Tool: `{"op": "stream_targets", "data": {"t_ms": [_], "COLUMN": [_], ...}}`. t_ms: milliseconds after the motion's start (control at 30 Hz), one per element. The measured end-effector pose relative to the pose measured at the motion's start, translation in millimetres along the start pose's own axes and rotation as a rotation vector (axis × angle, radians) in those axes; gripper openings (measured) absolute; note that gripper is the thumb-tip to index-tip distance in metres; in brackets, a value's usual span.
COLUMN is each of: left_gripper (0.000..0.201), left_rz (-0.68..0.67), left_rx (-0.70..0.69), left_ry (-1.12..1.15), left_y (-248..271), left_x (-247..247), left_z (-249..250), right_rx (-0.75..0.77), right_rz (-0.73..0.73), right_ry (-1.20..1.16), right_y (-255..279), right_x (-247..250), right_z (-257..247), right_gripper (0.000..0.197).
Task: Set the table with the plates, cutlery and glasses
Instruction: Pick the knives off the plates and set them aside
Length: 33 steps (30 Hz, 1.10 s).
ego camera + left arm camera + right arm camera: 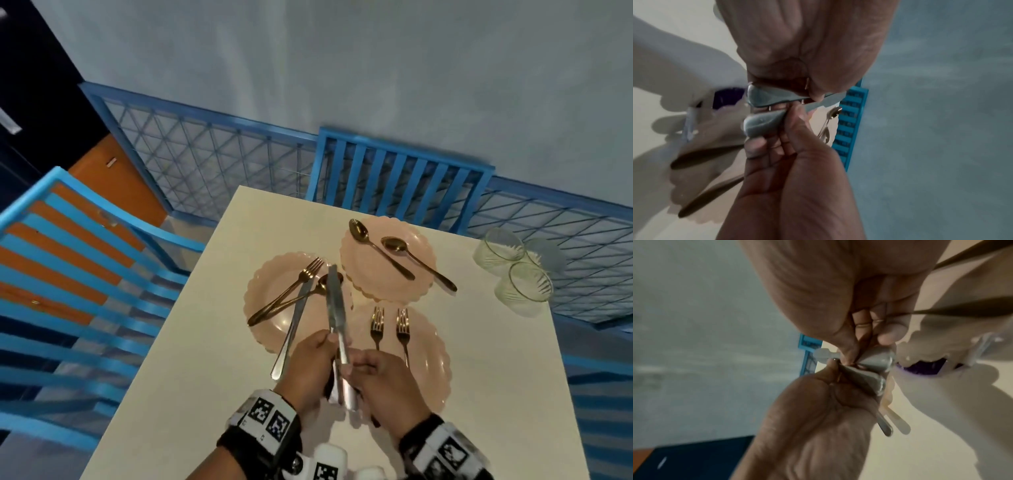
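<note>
Above the near edge of the cream bench (191,342), the left hand (310,365) and right hand (383,377) both have their fingers curled round silver table knives (337,318) held together. Two smooth handles in one shared grip could slip and clatter onto the pink scalloped plates (274,291) and gold forks (376,325) just beyond. Ribbed clear glasses (524,287) crowd the far right corner, near the edge. Blue slatted chairs (394,171) and pale walls surround.
</note>
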State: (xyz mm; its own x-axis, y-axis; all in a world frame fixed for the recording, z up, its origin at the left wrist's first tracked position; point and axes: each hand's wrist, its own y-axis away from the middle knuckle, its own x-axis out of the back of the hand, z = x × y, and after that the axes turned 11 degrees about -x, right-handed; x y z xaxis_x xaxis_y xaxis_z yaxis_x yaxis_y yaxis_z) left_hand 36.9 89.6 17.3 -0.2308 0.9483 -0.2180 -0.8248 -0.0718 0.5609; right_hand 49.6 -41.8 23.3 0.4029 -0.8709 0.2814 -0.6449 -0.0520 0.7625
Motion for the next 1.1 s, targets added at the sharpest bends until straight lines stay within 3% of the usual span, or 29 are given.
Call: {"op": "stream_targets", "data": {"t_ms": [200,267,333,400,467,567,767,867,1000,1100], "left_gripper": [0.028,0.028,0.030,0.031,0.032,0.033,0.028,0.028,0.030,0.029], "left_rz": [0.036,0.094,0.171,0.234,0.257,0.254,0.220,0.219,0.194,0.174], "left_rx": [-0.032,-0.042,-0.055,-0.087,-0.106,-0.104,-0.066,-0.064,-0.063,-0.052], "left_ry": [0.070,0.030,-0.006,-0.063,-0.143,-0.145,-0.128,-0.128,-0.166,-0.175], "left_y": [8.2,8.0,7.8,8.3,6.4,3.3,-0.4,1.2,6.5,13.3], "left_x": [48.8,64.6,83.0,102.3,119.1,132.1,138.4,137.5,133.5,128.7], "left_z": [9.8,11.2,12.6,15.9,15.3,16.5,16.3,10.4,-0.4,-7.9], "right_rx": [0.075,0.051,0.050,0.078,0.077,0.019,-0.066,-0.073,-0.093,-0.062], "right_rz": [-0.017,-0.035,0.055,0.190,0.220,0.248,0.299,0.314,0.235,0.153], "right_ry": [-0.023,-0.039,-0.007,0.148,0.331,0.460,0.534,0.508,0.454,0.506], "right_y": [-6.5,-9.0,-19.1,-38.6,-54.2,-75.3,-93.4,-94.9,-92.5,-80.7], "right_x": [-61.5,-72.4,-77.8,-83.2,-93.9,-111.0,-120.2,-116.5,-103.2,-90.6], "right_z": [-13.0,-20.5,-28.9,-38.5,-50.8,-64.4,-63.2,-60.6,-51.1,-38.0], "right_gripper": [0.009,0.018,0.025,0.023,0.022,0.039,0.026,0.029,0.044,0.034]}}
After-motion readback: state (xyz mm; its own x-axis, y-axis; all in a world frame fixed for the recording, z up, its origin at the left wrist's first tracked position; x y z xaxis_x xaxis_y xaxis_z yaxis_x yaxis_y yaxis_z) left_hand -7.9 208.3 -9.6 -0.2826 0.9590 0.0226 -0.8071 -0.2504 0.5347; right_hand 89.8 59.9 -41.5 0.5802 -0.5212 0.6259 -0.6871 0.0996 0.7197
